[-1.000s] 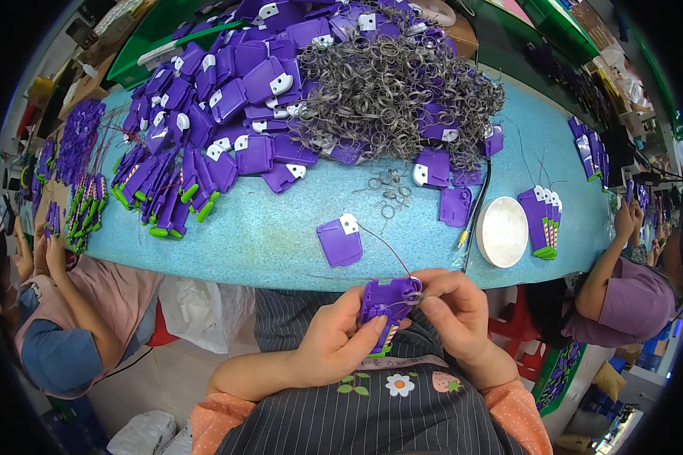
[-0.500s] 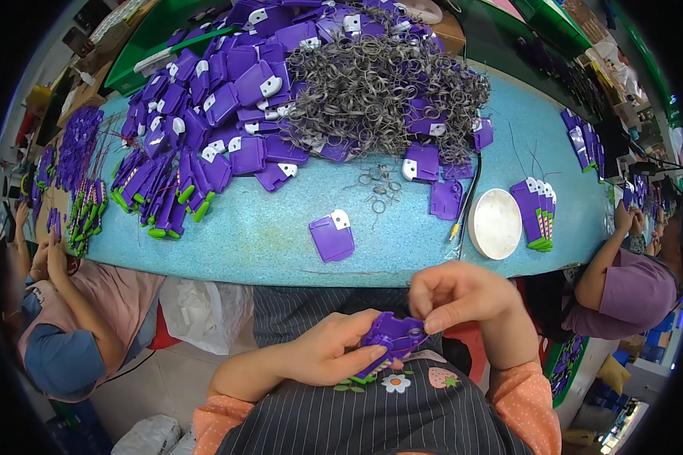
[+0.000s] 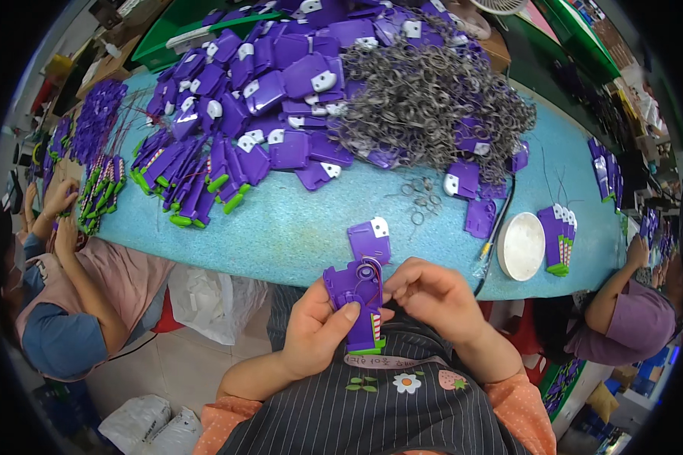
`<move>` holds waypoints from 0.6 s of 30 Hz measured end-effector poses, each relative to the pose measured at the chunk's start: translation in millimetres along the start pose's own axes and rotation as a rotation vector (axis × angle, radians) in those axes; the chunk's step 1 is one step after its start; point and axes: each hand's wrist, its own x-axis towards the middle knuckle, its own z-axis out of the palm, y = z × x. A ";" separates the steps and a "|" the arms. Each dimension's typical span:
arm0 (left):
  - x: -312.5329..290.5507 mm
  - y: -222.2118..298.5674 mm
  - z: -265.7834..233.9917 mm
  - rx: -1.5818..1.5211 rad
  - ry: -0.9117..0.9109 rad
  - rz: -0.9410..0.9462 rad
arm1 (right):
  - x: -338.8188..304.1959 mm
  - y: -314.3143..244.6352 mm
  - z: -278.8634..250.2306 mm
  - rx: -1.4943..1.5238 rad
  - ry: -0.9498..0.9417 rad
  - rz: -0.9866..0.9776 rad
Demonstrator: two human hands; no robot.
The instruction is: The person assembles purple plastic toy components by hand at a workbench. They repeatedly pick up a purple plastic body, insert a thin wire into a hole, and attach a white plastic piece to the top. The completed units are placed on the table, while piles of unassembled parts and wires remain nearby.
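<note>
My left hand (image 3: pixel 316 327) grips an open purple plastic housing (image 3: pixel 363 332) with a green end and a striped strip, its thumb lying across the front. In the housing's upper part sits a small grey wire coil (image 3: pixel 365 271), and a thin reddish wire runs down near the right edge. My right hand (image 3: pixel 436 302) is closed, fingertips pinched together beside that edge; whatever they pinch is hidden. Just beyond the housing, a flat purple cover (image 3: pixel 366 243) with a white corner lies on the blue table (image 3: pixel 281 235).
A heap of grey wire coils (image 3: pixel 440 98) lies beside piled purple covers (image 3: pixel 284 80). Purple-green housings (image 3: pixel 197 174) lie at left, others (image 3: pixel 558 239) at right by a white bowl (image 3: pixel 521 246). A black cable (image 3: pixel 501 220) crosses the table. People work on both sides.
Both hands have risen toward the table edge. The housing has turned more upright, showing the coil inside it. My right fingers have moved down along its right side. The whole view has shifted slightly.
</note>
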 end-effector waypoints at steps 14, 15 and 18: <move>-35.6 -6.0 -20.3 0.104 0.223 0.277 | 48.3 -3.6 -0.4 -1.448 0.105 -0.377; -37.0 -6.7 -17.2 0.076 0.231 0.245 | 50.3 -4.2 1.0 -1.627 0.092 -0.365; -29.8 -19.4 -11.8 -0.043 0.137 -0.109 | 43.3 -3.5 2.2 -1.619 0.097 -0.344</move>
